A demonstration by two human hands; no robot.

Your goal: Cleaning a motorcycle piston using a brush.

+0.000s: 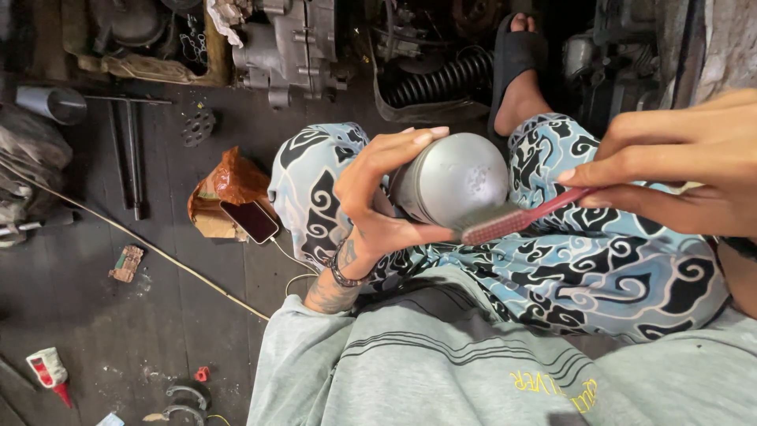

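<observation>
My left hand (377,201) comes up from below, wrist bent, a dark bracelet (344,274) around it. Its fingers (410,138) curl over the top of a grey metal cylinder (451,177) and the thumb presses along the underside, so the grip is clamped on the cylinder, domed end facing right. The cylinder sits above my lap, over the patterned blue trousers (599,260).

My right hand (684,162) reaches in from the right edge, fingers extended and drawn together, pinching the red handle of a toothbrush (516,219). The brush head lies against the lower rim of the cylinder's domed end, bristles touching metal.

On the dark floor to the left: a phone (251,221) with a cable attached, resting by a crumpled orange bag (229,183). An engine casing (288,47) stands further off, near my sandalled foot (516,75).
</observation>
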